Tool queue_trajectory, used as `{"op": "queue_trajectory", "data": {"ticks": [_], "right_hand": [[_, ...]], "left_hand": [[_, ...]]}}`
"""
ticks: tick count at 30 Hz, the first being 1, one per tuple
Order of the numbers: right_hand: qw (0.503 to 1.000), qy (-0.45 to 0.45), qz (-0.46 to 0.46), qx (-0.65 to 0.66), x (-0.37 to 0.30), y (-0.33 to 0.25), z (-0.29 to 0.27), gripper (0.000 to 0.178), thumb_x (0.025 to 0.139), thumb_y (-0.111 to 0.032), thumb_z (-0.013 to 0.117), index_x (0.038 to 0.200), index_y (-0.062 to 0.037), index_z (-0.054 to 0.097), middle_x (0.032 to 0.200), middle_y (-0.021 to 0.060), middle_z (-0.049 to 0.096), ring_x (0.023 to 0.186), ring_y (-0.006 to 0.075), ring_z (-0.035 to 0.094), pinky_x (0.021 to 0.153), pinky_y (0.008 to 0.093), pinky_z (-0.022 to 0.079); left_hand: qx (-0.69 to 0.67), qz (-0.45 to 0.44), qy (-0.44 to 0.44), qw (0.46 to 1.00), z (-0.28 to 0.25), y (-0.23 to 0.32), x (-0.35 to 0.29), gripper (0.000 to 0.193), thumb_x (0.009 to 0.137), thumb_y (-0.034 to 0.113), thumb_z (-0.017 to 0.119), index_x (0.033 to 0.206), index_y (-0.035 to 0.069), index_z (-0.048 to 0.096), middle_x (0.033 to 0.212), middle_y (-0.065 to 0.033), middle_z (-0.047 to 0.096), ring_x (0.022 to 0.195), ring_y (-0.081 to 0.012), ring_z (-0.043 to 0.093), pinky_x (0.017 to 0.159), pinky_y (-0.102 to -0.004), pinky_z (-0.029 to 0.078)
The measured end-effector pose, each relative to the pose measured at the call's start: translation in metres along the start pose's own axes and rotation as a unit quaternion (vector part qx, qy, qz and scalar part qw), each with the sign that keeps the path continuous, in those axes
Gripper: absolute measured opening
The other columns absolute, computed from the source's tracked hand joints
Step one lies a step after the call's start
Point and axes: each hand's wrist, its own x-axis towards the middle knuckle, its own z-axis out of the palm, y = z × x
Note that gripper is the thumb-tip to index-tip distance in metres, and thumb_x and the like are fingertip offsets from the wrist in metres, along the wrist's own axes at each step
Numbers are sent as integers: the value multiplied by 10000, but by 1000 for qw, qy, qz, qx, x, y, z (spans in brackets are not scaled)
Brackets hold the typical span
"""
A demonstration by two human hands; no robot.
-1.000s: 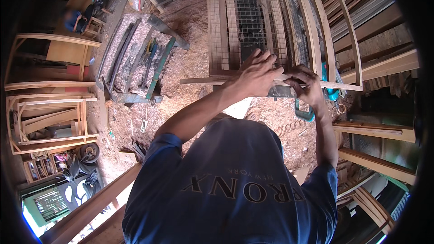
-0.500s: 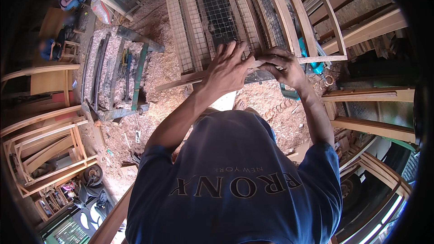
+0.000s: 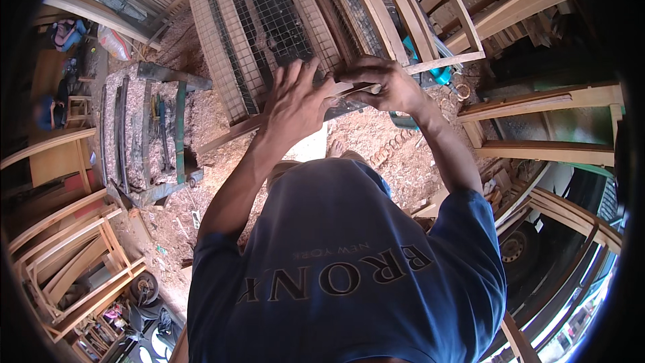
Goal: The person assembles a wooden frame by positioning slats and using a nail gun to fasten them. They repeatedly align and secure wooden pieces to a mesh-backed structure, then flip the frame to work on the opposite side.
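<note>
A thin wooden strip [image 3: 232,136] slants across the near end of a wire-mesh panel [image 3: 265,17] laid on the work surface. My left hand [image 3: 295,104] lies over this strip, its fingers stretched out toward the mesh and its thumb turned to the right. Close beside it, my right hand [image 3: 388,87] is closed, fingers curled round the strip's right part. A light edge of the wood shows between thumb and fingers. My left palm hides the middle of the strip.
Wooden frames [image 3: 447,60] lie right of the mesh, with a teal power tool [image 3: 440,75] and coiled hose [image 3: 396,144] beneath. A low metal-and-wood stand [image 3: 180,131] is on the left. Wood shavings cover the floor [image 3: 222,168]. Two people [image 3: 47,111] sit at the far left.
The view has shifted, so the bench and mesh appear farther left and slightly tilted. Both hands stay at the strip; my right hand has turned a little, showing more of the piece between its fingers.
</note>
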Motion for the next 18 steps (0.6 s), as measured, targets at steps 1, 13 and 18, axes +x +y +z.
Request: {"op": "queue_trajectory", "data": {"ticks": [1,13,18], "right_hand": [[1000,0,-2,9,0,3,1,331,798,-105,801,1124,-70,755,1127,116,731,1037,319,696,919,411,581],[999,11,-26,-18,-3,7,6,296,821,-128,787,1112,-80,755,1108,106,729,995,303,705,891,404,592],[999,21,-19,-40,-3,3,5,290,801,-117,794,1082,-63,745,1050,113,719,954,301,702,870,403,593]], "left_hand": [[7,2,4,1000,-1,1,0,411,870,263,731,1256,143,655,1357,-212,550,1199,-347,496,987,-532,391],[43,17,-9,999,-2,2,2,342,875,238,697,1176,78,662,1346,-230,540,1178,-345,499,968,-507,372],[53,32,11,998,-3,3,3,314,892,259,681,1158,92,665,1327,-234,543,1165,-333,497,962,-501,348]]}}
